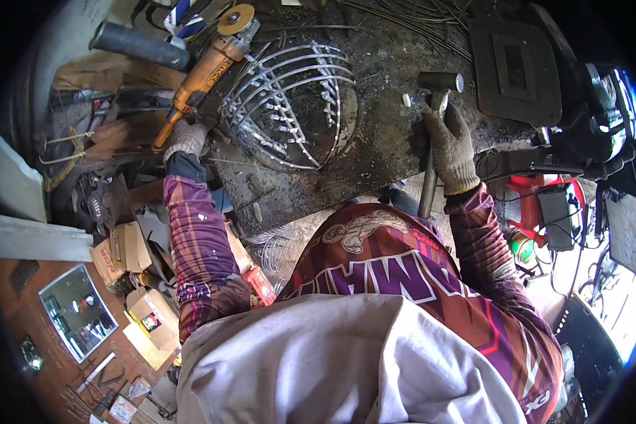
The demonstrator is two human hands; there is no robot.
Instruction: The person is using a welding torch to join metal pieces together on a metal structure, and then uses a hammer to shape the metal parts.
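My right hand (451,150), in a knitted work glove, is closed on a hammer (439,100). The hammer's metal head points away from me, and its long handle runs back past my palm. My left hand (186,137), gloved too, is at the rear end of an orange angle grinder (208,73) with a yellowish disc. Its fingers are mostly hidden, so I cannot tell whether it grips the grinder. Between my hands, towards the left, a round cage of bent metal rods (290,106) with rough welded joints lies on the dark worktable (389,148).
A dark welding mask (516,71) lies at the table's right end. Thin rods (410,28) are heaped along the far edge. A dark pipe (138,46) and wooden pieces lie at far left. Cardboard boxes (127,247) stand lower left; red equipment (533,191) with cables stands right.
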